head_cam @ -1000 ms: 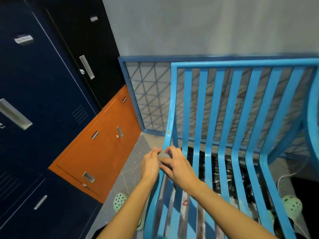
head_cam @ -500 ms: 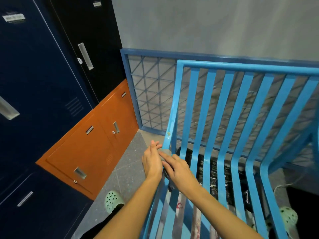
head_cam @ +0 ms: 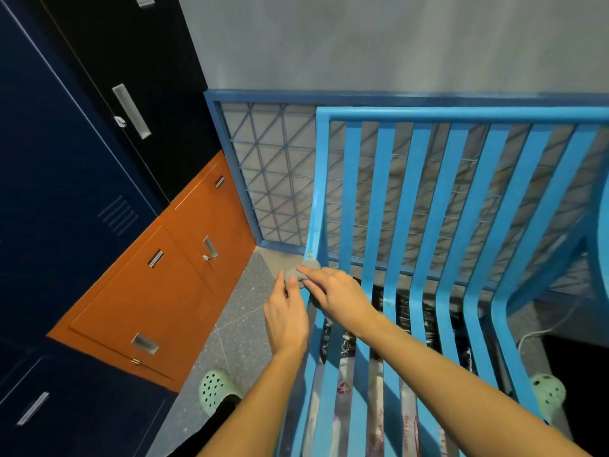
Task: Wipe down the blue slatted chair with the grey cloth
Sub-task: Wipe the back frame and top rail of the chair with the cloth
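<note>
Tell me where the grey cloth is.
Head view, left of centre: the grey cloth is bunched against the leftmost slat of the blue chair, at its bend, under the right hand, the left hand touching it.

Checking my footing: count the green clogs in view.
2. The left clog stands on the floor beside the blue chair; the right clog shows past the chair's right edge, partly hidden.

A plain grey wall (head_cam: 362, 37) stands at the back, and a blue frame filled with criss-cross wire net (head_cam: 273, 179) stands low in front of it. On the left are tall dark blue lockers (head_cam: 49, 192) and a black locker (head_cam: 138, 44) with a silver handle (head_cam: 131, 110), and beside them sit low orange cupboards (head_cam: 158, 285) with small silver handles. The floor (head_cam: 237, 324) is grey with tiny pale specks.
</note>
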A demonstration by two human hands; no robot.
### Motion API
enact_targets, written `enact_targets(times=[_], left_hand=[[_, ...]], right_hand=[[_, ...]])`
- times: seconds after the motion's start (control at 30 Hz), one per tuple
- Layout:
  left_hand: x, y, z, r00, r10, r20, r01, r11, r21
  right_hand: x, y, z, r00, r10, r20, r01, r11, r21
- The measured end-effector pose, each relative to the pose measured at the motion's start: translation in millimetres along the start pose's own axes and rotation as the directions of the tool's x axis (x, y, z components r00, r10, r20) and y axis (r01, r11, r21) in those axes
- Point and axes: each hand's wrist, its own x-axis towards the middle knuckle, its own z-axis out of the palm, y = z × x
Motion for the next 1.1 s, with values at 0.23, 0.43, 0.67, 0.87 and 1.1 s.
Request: enact_targets(times=[0.23,0.43,0.67,0.87,1.1], left_hand=[[-2,-1,0,0.997,0.036,0.070,-0.043,0.995,0.091],[0,-7,2,0.995,0.041,0.092,-0.045,0.998,0.037],[0,-2,0,0.999,0.036,0.041,-0.038,0.998,0.049],[-1,0,-1,0.999,0.034,0.007,-0.034,0.998,0.060],[-3,0,-2,1.000,0.029,0.011,-0.029,0.999,0.038]], right_hand=[[26,10,-34,0.997,0.059,-0.054,-0.071,0.963,-0.260],[19,29,-52,0.886,0.412,-0.214,-0.362,0.901,0.238],[-21,-6,-19,0.991,0.088,-0.103,-0.073,0.987,0.141],[-25,1,-3,0.998,-0.052,-0.031,0.050,0.998,-0.047],[15,36,-44,0.913,0.380,-0.151,-0.312,0.887,0.341]])
